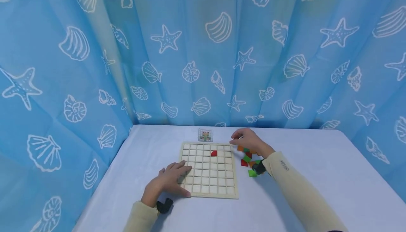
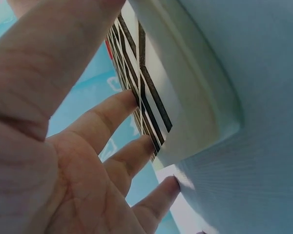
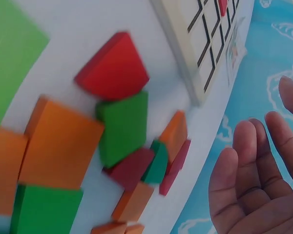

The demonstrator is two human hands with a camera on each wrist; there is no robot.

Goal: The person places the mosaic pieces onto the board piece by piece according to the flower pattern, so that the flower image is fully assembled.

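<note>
My left hand (image 1: 172, 179) rests on the left edge of a wooden grid board (image 1: 237, 186); its fingers are spread and the thumb touches the front edge. In the left wrist view, the fingers (image 2: 95, 119) lie along the board's side. A red quarter-round tile (image 1: 214, 153) sits in one cell of the upper part of the board. My right hand (image 1: 250, 141) hovers by the board's back right corner, above loose tiles. In the right wrist view, its fingers (image 3: 245, 141) are loosely bent, thumb apart, and no tile shows between them.
Right of the board lie several loose tiles, among them a red one (image 3: 115, 70), a green one (image 3: 124, 126) and an orange one (image 3: 63, 141). A small pattern card (image 1: 205, 135) lies behind the board. A blue shell-print curtain (image 1: 196, 49) hangs behind the white table (image 1: 285, 140).
</note>
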